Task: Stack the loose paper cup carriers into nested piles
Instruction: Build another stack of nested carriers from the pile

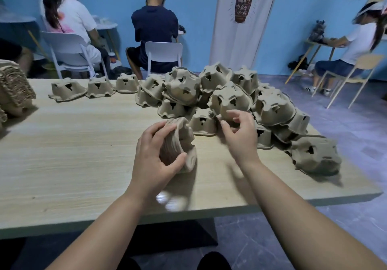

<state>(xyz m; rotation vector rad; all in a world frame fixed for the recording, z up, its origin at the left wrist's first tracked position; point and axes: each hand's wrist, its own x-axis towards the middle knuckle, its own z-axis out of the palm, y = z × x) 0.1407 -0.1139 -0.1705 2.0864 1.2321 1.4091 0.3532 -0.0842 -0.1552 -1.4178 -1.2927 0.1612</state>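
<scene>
With left hand [155, 160], gripping nested stack [182, 137], tipped on its side, low over table [73, 144] near front middle. With right hand [240, 137], fingers curled, apparently pinching lower rim of loose carrier [230, 100] at near edge of heap [272, 110]; contact blurred. Along far edge, row of single carriers [67, 88]; at left edge, finished pile [14, 89].
</scene>
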